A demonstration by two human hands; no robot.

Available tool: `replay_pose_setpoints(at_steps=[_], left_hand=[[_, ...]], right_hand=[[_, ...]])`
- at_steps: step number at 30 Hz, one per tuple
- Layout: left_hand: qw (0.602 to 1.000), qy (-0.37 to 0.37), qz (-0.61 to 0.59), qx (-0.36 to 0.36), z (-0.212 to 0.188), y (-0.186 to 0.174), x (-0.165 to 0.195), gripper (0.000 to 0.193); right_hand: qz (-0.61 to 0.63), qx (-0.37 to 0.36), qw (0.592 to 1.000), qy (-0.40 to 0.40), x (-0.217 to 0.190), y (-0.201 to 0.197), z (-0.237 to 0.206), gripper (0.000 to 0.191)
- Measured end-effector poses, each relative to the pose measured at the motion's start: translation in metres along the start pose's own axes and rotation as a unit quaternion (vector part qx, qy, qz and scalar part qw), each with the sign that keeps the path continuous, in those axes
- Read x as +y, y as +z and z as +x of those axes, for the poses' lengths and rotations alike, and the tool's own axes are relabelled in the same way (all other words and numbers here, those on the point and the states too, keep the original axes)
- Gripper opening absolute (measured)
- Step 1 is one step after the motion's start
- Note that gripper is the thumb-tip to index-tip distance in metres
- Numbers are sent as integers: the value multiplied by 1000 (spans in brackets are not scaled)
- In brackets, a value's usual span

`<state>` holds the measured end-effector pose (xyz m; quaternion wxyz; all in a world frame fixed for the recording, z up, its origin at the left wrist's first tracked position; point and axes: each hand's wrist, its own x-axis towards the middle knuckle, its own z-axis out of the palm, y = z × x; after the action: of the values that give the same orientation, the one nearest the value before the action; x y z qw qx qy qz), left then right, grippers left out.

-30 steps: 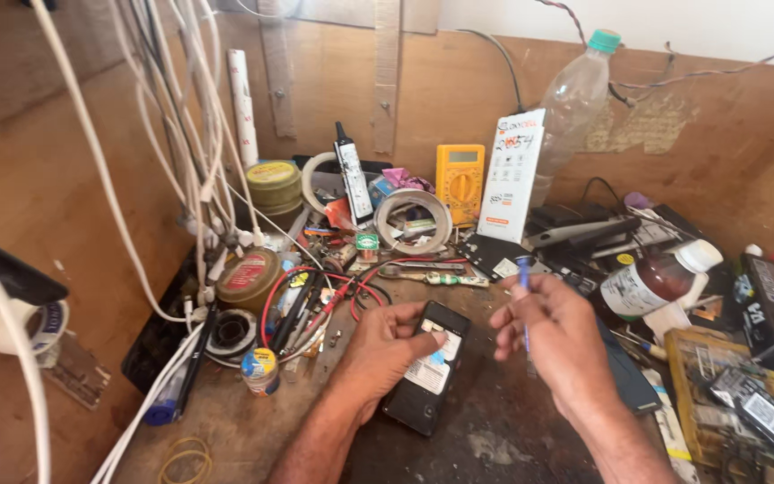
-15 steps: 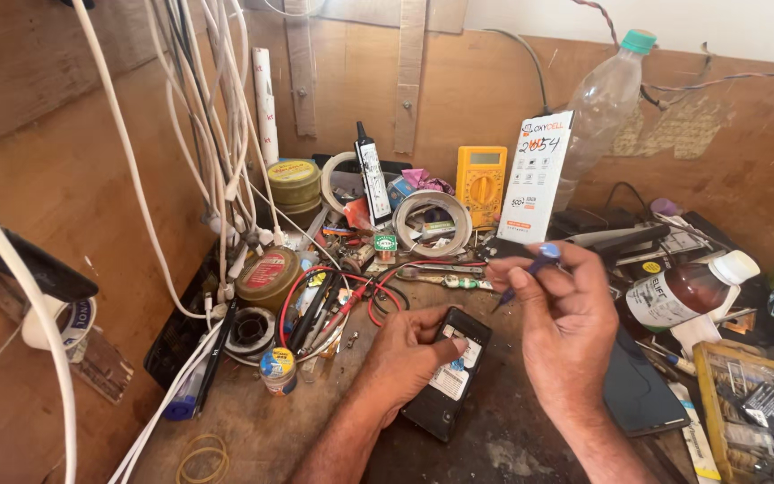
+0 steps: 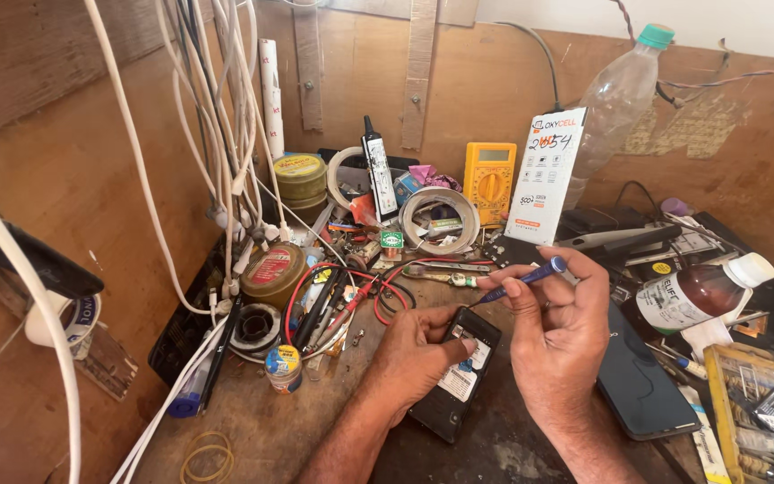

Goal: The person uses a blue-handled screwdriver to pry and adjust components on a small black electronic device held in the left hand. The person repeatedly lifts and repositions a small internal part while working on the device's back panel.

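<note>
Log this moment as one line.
left hand holds phone | right hand holds screwdriver, tip at phone | on workbench

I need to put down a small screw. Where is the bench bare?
Bare bench lies left of the left hand, between the small jar and rubber bands. Behind the phone, cables, tape rolls and tools crowd everything.

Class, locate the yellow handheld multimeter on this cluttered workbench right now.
In the head view, the yellow handheld multimeter stands against the wooden back wall, centre-right, between the grey tape roll and the white printed card.
</note>
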<state>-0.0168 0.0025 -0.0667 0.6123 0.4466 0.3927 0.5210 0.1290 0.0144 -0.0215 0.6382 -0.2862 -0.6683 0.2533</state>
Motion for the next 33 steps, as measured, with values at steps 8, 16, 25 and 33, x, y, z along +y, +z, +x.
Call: replay_pose_setpoints(at_steps=[8, 16, 25, 33], left_hand=[[1000, -16, 15, 16, -3, 1, 5, 38], [1000, -21, 12, 19, -4, 3, 8, 40], [1000, -5, 12, 13, 2, -2, -3, 38], [999, 31, 12, -12, 8, -7, -13, 35]], right_hand=[[-1, -9, 1000, -5, -1, -1, 1, 37], [-42, -8, 999, -23, -1, 2, 0, 39], [-77, 14, 995, -55, -5, 6, -4, 44], [-85, 6, 994, -75, -1, 2, -6, 42]])
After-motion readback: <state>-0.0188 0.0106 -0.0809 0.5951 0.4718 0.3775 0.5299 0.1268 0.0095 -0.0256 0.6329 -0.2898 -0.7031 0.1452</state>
